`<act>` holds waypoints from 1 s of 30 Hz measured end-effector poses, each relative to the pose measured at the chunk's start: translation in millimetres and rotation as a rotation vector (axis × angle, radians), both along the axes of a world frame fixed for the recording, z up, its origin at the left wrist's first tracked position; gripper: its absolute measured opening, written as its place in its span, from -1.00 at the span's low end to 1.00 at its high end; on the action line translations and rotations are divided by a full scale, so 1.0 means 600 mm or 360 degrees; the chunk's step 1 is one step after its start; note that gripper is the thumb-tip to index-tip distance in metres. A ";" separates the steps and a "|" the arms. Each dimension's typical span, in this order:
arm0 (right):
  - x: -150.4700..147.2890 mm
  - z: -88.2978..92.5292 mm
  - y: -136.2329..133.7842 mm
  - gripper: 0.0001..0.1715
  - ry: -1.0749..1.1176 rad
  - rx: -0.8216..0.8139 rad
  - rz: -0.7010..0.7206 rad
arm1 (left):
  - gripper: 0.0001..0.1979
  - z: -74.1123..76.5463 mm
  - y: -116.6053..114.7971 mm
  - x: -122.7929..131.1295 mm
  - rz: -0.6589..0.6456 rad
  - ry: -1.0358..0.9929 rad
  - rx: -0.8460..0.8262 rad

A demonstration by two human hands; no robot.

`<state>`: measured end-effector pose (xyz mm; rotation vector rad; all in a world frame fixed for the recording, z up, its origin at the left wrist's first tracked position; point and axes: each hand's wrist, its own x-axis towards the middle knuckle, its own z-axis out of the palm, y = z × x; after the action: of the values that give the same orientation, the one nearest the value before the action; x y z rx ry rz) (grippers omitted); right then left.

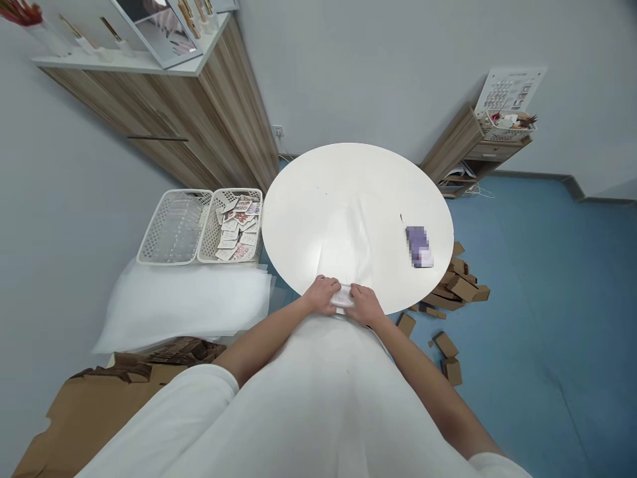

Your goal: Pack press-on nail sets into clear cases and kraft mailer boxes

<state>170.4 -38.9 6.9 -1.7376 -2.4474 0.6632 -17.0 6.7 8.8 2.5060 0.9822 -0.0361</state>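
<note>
At the near edge of the round white table (308, 179), my left hand (321, 295) grips the left end of a small pale bundle (342, 297), its fingers curled over the top. The right end of that bundle is held by my right hand (365, 306), thumb and fingers closed on it. The bundle looks wrapped in thin white translucent material; what lies inside cannot be made out. From it a thin, see-through white sheet (355, 239) stretches flat across the table, away from me. Its edges are faint against the white top.
On the table's right lies a purple item (418, 242), blurred out. To the left stand a basket of printed cards (237, 226) and a basket of clear plastic pieces (179, 226), above stacked white sheets (194, 299). Small cardboard boxes (460, 289) lie on the floor at right.
</note>
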 end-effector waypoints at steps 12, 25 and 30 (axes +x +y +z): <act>0.029 0.036 0.058 -0.71 0.0477 -0.0281 -0.0324 | -0.66 0.015 0.051 -0.007 0.0331 -0.0231 -0.0389; 0.043 -0.011 0.111 -0.72 0.0611 -0.0480 -0.0640 | -0.75 -0.029 0.088 -0.033 0.1024 -0.0304 -0.0668; 0.052 -0.022 0.117 -0.71 0.0527 -0.0462 -0.0668 | -0.78 -0.033 0.089 -0.037 0.1135 -0.0105 -0.0609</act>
<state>201.4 31.2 -6.1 -1.9604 -1.7651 1.1780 -39.1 60.3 -10.9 1.7017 1.6065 0.0717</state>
